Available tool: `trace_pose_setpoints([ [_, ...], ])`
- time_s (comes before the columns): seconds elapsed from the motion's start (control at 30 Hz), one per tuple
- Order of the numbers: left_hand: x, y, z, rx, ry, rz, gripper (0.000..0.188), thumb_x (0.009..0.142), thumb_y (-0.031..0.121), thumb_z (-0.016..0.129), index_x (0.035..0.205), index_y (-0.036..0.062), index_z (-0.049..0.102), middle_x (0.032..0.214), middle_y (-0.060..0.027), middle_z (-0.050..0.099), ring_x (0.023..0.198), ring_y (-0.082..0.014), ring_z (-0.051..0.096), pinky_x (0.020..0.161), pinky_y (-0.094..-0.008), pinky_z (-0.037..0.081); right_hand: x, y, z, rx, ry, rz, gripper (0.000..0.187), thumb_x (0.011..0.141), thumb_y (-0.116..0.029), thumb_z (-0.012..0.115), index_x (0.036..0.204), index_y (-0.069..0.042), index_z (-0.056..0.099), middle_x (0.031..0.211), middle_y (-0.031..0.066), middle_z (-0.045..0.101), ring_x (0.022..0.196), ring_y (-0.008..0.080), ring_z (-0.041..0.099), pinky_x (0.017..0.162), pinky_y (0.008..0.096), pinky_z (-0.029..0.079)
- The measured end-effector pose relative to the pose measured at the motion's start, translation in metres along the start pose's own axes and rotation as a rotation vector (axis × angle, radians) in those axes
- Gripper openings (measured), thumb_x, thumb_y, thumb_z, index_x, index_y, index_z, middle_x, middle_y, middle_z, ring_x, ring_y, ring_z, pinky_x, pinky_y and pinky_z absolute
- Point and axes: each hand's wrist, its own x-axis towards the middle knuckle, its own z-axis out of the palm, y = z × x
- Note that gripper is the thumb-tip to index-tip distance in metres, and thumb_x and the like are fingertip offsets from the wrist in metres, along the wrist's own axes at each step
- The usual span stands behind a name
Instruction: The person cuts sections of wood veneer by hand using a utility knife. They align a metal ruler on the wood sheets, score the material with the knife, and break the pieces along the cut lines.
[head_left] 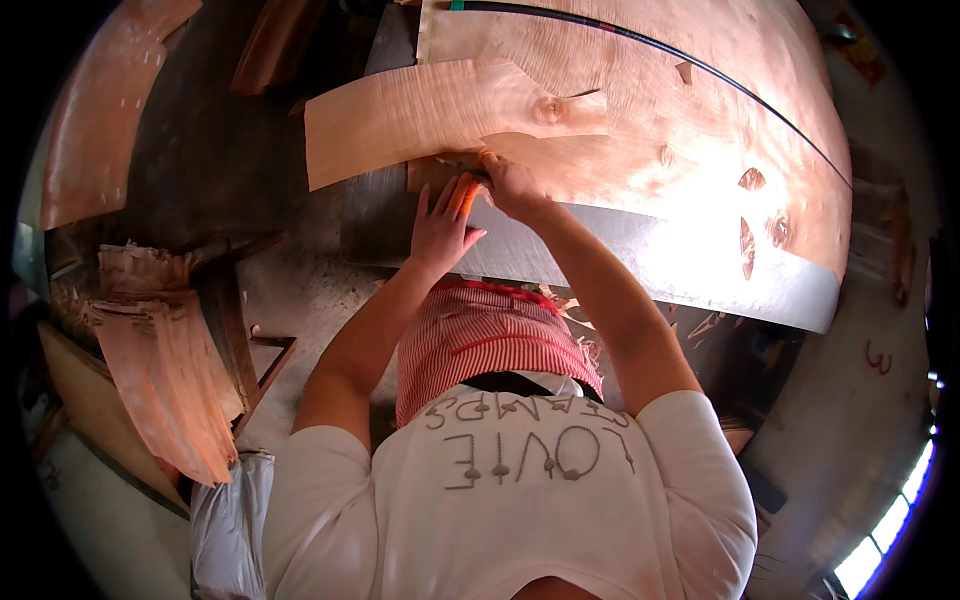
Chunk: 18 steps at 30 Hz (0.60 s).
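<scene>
A large sheet of pale wood veneer [640,160] covers most of the metal-topped table [600,245] before me. Across its left part lies a loose, curved veneer piece [420,115] with a knot near its right end. My left hand [440,238] rests by the sheet's near left edge, fingers stretched out and thumb apart, with orange wraps on some fingers. Just right of it, my right hand [515,190] has its fingers bent together at the veneer's edge, an orange wrap on one. Whatever it grips is hidden.
A long thin dark rod [640,38] bends across the far side of the sheet. To the left, torn veneer strips [165,375] are stacked beside a grey plastic bag [232,510]. Another veneer strip [100,125] stands at the upper left. Wood scraps [705,325] lie below the table's near edge.
</scene>
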Motion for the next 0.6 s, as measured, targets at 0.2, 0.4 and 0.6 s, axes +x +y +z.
trace_pose_setpoints([
  [0.2,-0.006,-0.005,0.009,0.034,0.021,-0.009,0.079,0.071,0.044,0.065,0.133,0.0060,0.034,0.139,-0.0072,0.031,0.128,-0.0200,0.031,0.105,-0.0511,0.019,0.014,0.018,-0.079,0.088,-0.192,0.061,0.018,0.083,-0.010,0.050,0.099,-0.004,0.053,0.091,0.0153,0.062,0.082,0.0292,0.060,0.069,0.0375,0.046],
  [0.4,0.000,0.003,0.005,-0.006,0.065,0.022,0.073,0.073,0.044,0.064,0.133,0.0134,0.036,0.138,-0.0106,0.032,0.128,-0.0241,0.030,0.104,-0.0541,0.019,-0.017,0.053,-0.048,0.243,-0.155,-0.027,0.024,0.076,-0.018,0.063,0.095,-0.003,0.056,0.081,0.0130,0.060,0.074,0.0235,0.058,0.068,0.0346,0.045],
  [0.6,0.000,0.006,0.008,-0.005,0.073,0.005,0.070,0.073,0.043,0.064,0.134,0.0197,0.035,0.137,-0.0132,0.031,0.128,-0.0285,0.028,0.103,-0.0553,0.018,-0.020,0.043,-0.028,0.167,0.032,0.024,0.025,0.074,-0.023,0.063,0.088,-0.004,0.056,0.076,0.0147,0.061,0.070,0.0326,0.058,0.064,0.0392,0.046],
])
